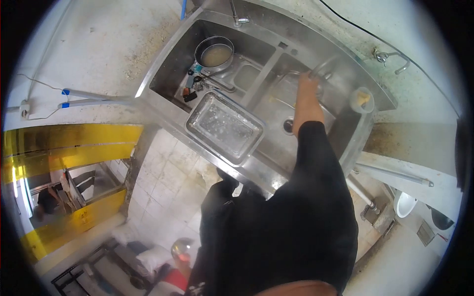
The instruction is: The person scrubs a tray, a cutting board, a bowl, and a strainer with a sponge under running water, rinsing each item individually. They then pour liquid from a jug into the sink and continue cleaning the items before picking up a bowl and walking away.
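My right hand (307, 91) reaches into the right basin of a steel sink (269, 143), close to a curved faucet (322, 68). Its fingers are too indistinct to show their grip. Under that arm lies a large metal tray (332, 112), partly hidden, near the drain (289, 125). Low at my left side, my left hand (183, 266) is closed around a shiny, rounded, metal-looking thing (182, 245) whose kind I cannot make out. A wet rectangular metal pan (224, 127) rests across the sink's front edge.
In the left basin are a dark-rimmed pot (216, 53) with cloudy liquid and several small dark items (189, 93). A tub with yellowish contents (363, 100) stands at the sink's right side. Another tap (382, 56) projects from the wall. A yellow-framed opening (74, 148) is at left.
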Tool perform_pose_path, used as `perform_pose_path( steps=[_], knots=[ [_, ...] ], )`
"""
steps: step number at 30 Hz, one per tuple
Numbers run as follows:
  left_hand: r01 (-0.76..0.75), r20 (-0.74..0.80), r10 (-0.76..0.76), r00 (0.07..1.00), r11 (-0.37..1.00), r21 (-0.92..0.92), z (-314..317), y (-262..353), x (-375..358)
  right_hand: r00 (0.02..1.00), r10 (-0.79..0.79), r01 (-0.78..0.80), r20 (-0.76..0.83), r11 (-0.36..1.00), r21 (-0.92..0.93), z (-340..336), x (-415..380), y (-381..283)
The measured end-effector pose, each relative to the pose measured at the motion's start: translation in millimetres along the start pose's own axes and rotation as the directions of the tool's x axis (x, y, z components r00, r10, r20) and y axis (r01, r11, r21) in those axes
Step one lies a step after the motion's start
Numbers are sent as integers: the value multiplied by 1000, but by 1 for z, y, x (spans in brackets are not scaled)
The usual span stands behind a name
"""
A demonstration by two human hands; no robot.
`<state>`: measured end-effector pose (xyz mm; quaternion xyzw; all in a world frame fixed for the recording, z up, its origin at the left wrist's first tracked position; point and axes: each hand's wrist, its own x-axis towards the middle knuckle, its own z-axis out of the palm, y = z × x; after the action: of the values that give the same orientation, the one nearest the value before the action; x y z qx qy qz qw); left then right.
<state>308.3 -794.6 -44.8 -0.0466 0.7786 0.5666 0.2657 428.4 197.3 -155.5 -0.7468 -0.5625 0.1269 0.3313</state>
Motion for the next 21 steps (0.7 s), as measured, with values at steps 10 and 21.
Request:
perform_pose_path(
  steps=[10, 21],
  knots=[
    [30, 27, -25, 999, 984, -178, 42, -13, 41, 972, 217, -234, 88, 913, 335, -48, -6, -61],
    [196, 105, -173, 979, 937, -290, -17, -12, 25, 964, 251, -261, 85, 954, 145, -36, -22, -32]
  ],
)
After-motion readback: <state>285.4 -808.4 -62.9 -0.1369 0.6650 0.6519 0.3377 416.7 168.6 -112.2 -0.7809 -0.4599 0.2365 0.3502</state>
